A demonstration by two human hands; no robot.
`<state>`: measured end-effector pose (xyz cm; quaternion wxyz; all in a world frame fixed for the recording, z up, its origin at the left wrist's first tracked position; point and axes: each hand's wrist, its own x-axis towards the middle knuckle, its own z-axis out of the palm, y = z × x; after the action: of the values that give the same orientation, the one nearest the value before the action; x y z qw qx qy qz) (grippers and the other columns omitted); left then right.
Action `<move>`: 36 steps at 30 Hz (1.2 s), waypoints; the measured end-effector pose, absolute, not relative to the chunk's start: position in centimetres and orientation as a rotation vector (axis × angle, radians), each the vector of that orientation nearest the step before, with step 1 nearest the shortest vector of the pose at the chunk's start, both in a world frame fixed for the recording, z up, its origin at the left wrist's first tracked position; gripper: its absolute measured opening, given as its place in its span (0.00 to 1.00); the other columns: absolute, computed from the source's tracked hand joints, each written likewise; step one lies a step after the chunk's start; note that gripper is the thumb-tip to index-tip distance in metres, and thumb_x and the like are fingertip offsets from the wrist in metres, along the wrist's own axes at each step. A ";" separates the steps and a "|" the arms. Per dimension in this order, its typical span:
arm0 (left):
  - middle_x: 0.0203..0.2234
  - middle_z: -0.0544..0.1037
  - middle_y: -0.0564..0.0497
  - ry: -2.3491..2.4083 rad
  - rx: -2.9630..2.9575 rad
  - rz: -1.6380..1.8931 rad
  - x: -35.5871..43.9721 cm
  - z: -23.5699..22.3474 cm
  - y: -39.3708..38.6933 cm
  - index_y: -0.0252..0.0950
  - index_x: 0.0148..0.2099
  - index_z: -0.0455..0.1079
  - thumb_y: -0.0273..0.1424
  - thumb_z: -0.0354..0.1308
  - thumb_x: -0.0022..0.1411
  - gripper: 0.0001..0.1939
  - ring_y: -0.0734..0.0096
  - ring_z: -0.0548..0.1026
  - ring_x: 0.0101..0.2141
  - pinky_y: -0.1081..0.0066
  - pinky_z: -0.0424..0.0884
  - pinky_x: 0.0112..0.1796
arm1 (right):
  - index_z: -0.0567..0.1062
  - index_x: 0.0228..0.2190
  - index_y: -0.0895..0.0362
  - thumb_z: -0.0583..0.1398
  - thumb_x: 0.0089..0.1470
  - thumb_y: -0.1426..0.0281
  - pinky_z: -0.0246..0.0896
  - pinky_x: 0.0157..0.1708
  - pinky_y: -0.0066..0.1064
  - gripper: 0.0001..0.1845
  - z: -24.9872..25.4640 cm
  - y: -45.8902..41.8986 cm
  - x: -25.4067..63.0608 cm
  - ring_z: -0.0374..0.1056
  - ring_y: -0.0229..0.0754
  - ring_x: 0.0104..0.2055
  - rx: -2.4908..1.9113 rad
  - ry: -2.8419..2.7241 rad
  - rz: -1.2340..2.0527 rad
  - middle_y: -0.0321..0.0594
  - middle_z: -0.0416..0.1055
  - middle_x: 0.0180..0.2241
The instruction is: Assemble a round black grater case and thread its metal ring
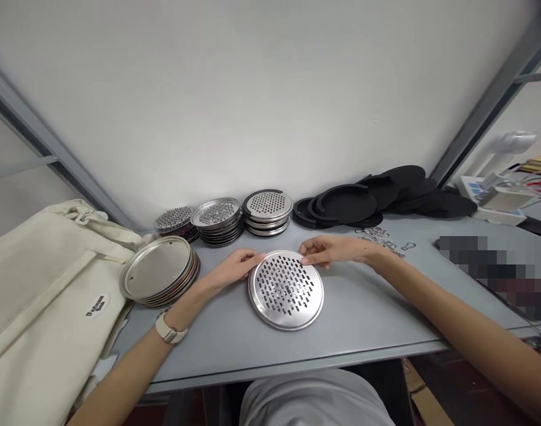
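A round silver metal disc [288, 290] pierced with rows of slots, like a grater plate, lies on the grey table in front of me. My left hand [241, 265] pinches its upper left rim between thumb and fingers. At the upper right rim, my right hand [322, 251] grips it with the thumb on top. Both sets of fingertips partly cover the edge. Behind the disc is a stack of similar perforated discs [270, 204], the top one with a black partial ring. Small metal clips [388, 244] lie scattered beyond my right hand.
Two more stacks of perforated discs [217, 216] stand further left. Plain metal plates [157, 269] are piled near my left forearm, beside a cream bag [61, 284]. Black round pieces [347, 204] lean along the wall. A white device [496, 198] sits at the far right.
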<state>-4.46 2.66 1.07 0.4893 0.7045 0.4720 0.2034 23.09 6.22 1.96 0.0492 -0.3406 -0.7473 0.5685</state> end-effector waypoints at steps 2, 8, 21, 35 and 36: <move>0.19 0.58 0.57 1.158 1.703 0.508 -4.4 1.1 2.5 0.33 0.30 0.64 0.52 0.51 0.58 0.24 0.79 0.55 0.20 0.75 0.51 0.22 | 0.72 0.36 0.58 0.61 0.47 0.51 0.54 0.29 0.27 0.23 1.8 6.2 23.0 0.55 0.35 0.29 -1.012 -2.252 1.739 0.35 0.63 0.29; 0.31 0.71 0.50 1.157 1.709 0.511 -4.3 1.1 2.3 0.32 0.40 0.69 0.50 0.52 0.58 0.24 0.72 0.66 0.30 0.74 0.61 0.29 | 0.72 0.34 0.58 0.61 0.48 0.53 0.49 0.27 0.26 0.21 1.5 6.1 22.8 0.53 0.35 0.30 -1.014 -2.210 1.737 0.35 0.61 0.29; 0.33 0.74 0.48 1.198 1.765 0.553 -4.1 1.2 2.4 0.32 0.37 0.70 0.51 0.51 0.58 0.25 0.64 0.70 0.35 0.69 0.64 0.37 | 0.67 0.33 0.56 0.53 0.51 0.45 0.53 0.29 0.28 0.25 0.9 5.1 21.1 0.57 0.37 0.28 -1.220 -2.197 1.386 0.33 0.62 0.23; 0.27 0.70 0.53 1.205 1.858 0.622 -4.0 0.7 2.0 0.33 0.32 0.67 0.49 0.49 0.61 0.23 0.71 0.65 0.29 0.73 0.61 0.30 | 0.55 0.19 0.55 0.41 0.59 0.50 0.46 0.25 0.30 0.26 -1.0 4.0 18.0 0.58 0.38 0.23 -1.358 -2.129 0.812 0.35 0.61 0.20; 0.26 0.69 0.53 1.197 1.846 0.614 -4.0 0.6 2.1 0.32 0.32 0.67 0.48 0.49 0.60 0.22 0.71 0.65 0.28 0.73 0.61 0.30 | 0.55 0.19 0.55 0.41 0.60 0.50 0.46 0.25 0.31 0.26 -0.9 4.0 18.0 0.58 0.38 0.23 -1.372 -2.128 0.824 0.35 0.62 0.20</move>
<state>-3.99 2.08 0.64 0.4156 0.7350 0.4767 0.2445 17.96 3.95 -0.93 0.2372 -0.5004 -0.7765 0.3006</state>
